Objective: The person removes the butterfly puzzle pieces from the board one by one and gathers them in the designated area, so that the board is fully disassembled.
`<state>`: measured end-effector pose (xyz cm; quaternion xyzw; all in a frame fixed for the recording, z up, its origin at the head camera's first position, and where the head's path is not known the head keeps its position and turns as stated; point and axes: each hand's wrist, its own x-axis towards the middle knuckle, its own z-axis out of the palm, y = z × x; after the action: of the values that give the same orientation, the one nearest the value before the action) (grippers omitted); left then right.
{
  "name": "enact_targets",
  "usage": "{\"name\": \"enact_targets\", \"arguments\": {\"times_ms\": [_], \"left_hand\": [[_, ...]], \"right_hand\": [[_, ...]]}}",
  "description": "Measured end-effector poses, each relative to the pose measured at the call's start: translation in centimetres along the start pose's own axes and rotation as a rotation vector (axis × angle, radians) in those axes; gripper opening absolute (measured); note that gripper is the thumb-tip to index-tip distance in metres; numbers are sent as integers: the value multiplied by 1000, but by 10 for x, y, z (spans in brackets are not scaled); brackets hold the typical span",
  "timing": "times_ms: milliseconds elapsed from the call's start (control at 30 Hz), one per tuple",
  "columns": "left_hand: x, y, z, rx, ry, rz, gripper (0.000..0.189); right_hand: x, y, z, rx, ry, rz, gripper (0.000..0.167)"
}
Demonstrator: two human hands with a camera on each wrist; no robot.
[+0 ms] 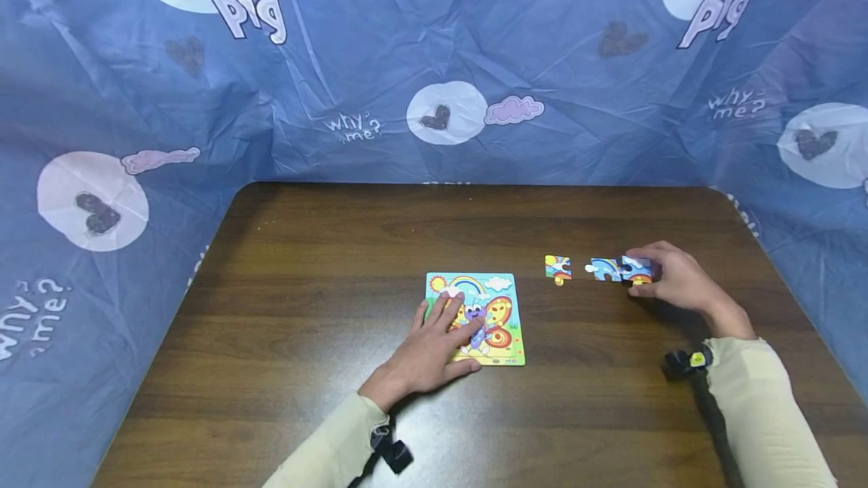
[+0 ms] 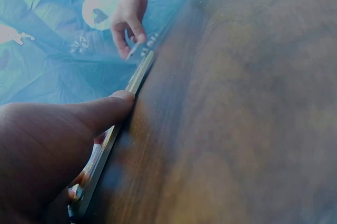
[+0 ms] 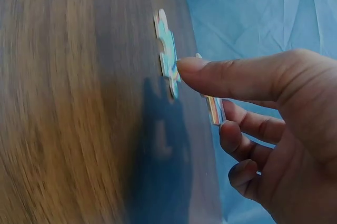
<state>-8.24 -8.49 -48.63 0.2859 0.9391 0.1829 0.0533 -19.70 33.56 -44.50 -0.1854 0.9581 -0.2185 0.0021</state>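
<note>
A butterfly jigsaw board (image 1: 517, 345) lies on the table, and my left hand (image 1: 429, 349) rests on its left part with fingers spread, hiding some of the picture. In the left wrist view, that hand's thumb (image 2: 108, 110) lies along the board's edge. Off to the right, my right hand (image 1: 685, 281) pinches a jigsaw piece (image 1: 636, 269) with blue and striped colours. The right wrist view shows this piece (image 3: 215, 110) raised off the table, partly covered by the thumb. Left of it lie a rainbow jigsaw piece (image 1: 605, 269) and a yellow and red jigsaw piece (image 1: 558, 267).
The brown wooden table (image 1: 305, 262) has blue printed sheeting (image 1: 380, 36) hanging behind it and at both sides. A black strap device (image 1: 393, 452) sits on the left wrist, another (image 1: 685, 362) on the right.
</note>
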Motion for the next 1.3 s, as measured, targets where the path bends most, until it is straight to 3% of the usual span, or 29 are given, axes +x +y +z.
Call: {"name": "enact_targets", "arguments": {"times_ms": [200,700,967,1300], "left_hand": [[0,-1,1,5,-2,-3,68],[1,1,-1,-10,-29,-16,68],[0,0,-1,-9,-18,-12,67],[0,1,-1,-12,-14,-13,67]], "right_hand": [[-1,12,-1,-20,0,1,63],[2,31,-4,-15,-117,85,64],[1,38,-5,-24,-128,63,64],[2,47,-5,17,-175,96,64]]}}
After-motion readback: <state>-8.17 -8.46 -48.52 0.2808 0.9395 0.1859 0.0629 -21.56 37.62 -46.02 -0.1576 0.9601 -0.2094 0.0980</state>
